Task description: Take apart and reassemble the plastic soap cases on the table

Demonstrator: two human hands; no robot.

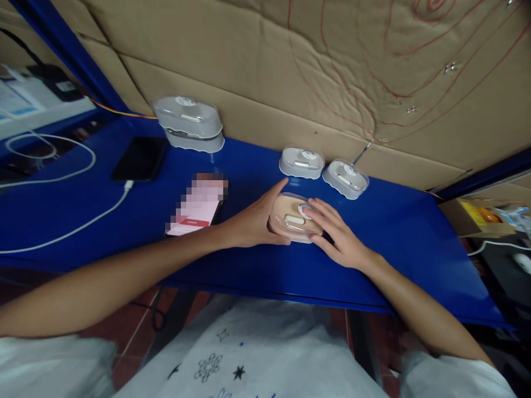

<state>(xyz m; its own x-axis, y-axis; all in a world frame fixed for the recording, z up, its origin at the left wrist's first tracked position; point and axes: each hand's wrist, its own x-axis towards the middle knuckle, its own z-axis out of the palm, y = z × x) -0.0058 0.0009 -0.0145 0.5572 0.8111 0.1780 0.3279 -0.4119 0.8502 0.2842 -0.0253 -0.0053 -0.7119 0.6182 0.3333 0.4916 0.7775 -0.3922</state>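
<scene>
A small oval container (286,213) with a clear lid and beige contents or base sits on the blue table, a pale bar and a round label on its top. Around its left end curves my left hand (257,221), thumb and fingers gripping its sides. My right hand (340,237) holds the right end, with fingers over the lid near the label and the thumb at the near side. Behind it stand two similar grey containers, one straight back (302,163) and one further right (346,179); a thin dark rod (360,153) shows behind the latter.
Two stacked grey containers (191,124) stand at the back left. A phone with a lit, blurred screen (199,207) lies left of my hands; beyond it, a dark phone (140,158) has a white cable (112,204) plugged in. A cardboard panel (249,66) rises behind the table (265,276).
</scene>
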